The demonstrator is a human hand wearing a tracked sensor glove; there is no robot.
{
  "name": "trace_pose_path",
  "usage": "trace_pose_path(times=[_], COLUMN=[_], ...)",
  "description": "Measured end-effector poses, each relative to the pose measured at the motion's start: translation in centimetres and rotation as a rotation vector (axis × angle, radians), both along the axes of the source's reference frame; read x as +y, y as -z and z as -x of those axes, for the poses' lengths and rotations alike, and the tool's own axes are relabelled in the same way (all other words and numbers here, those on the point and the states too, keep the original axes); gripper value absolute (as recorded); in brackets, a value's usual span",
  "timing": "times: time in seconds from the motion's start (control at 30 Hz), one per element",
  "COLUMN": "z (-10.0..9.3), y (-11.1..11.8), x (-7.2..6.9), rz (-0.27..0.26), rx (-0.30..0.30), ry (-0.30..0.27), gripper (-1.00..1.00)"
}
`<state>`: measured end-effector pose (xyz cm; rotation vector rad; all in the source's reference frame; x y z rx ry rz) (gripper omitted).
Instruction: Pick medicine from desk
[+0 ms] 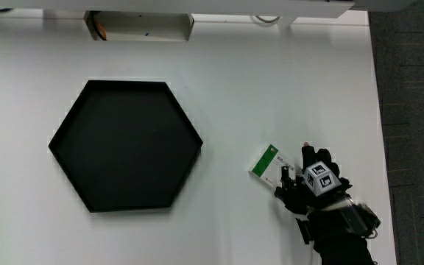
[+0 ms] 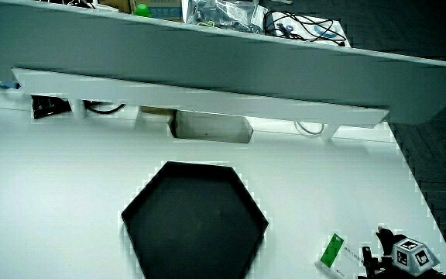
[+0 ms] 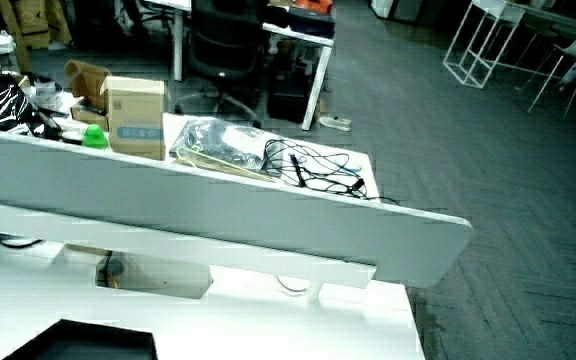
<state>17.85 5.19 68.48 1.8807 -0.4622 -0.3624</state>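
Fingers [image 1: 305, 154] of the gloved hand [image 1: 313, 180] look loosely spread and hold nothing, their tips lying on the white table [image 1: 285, 88] just beside the medicine box [image 1: 266, 161], perhaps brushing its nearer edge, though I cannot tell whether they touch. That small white-and-green box lies flat between the hand and the black hexagonal tray [image 1: 125, 145], long axis running slantwise, one end angled away from the person. To my eye the hand need only slide a little toward the tray and close across the box's narrow width.
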Motion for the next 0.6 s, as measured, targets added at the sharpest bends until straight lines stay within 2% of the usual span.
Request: trace_pose_path(times=[0.03, 0.1, 0.13, 0.2, 0.27, 0.4, 0.47, 0.6], z=[-0.1, -0.2, -0.2, -0.1, -0.1, 0.0, -0.2, 0.0], y=[-0.2, 0.2, 0.0, 0.4, 0.5, 1.5, 1.8, 3.2], x=[0.0, -0.1, -0.1, -0.2, -0.2, -0.2, -0.2, -0.3], rz=[-0.002, -0.046, -0.02, -0.066, -0.12, -0.19, -0.206, -0.246], rx=[0.023, 0.015, 0.022, 0.027, 0.074, 0.049, 0.04, -0.016], ry=[0.006, 0.001, -0.006, 0.018, 0.041, 0.063, 0.053, 0.052], gripper=[0.27, 0.4, 0.47, 0.6, 0.73, 1.0, 1.0, 1.0])
